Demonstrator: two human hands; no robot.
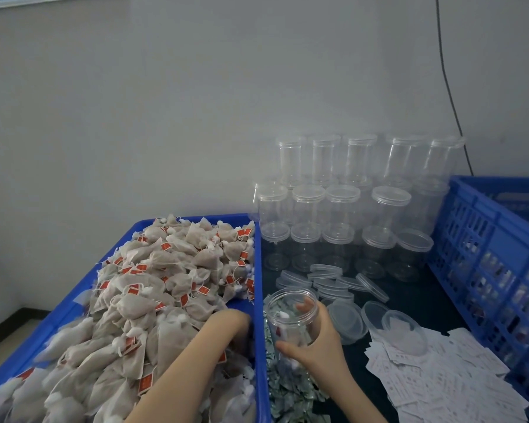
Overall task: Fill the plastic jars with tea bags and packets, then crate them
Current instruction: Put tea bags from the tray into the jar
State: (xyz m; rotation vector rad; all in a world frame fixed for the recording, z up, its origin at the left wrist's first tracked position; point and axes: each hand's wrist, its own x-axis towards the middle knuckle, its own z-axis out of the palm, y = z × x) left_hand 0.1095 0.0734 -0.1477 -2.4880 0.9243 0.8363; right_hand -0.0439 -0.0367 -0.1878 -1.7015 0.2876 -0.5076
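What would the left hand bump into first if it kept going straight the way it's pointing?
Probably the inner right wall of the blue tray. The left hand already reaches into the tea bags, pointing forward and right towards that wall. Its fingers are buried, so depth is uncertain.

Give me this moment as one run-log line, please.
left hand: reaching into tea bags in blue tray | right hand: holding open jar | crate: right
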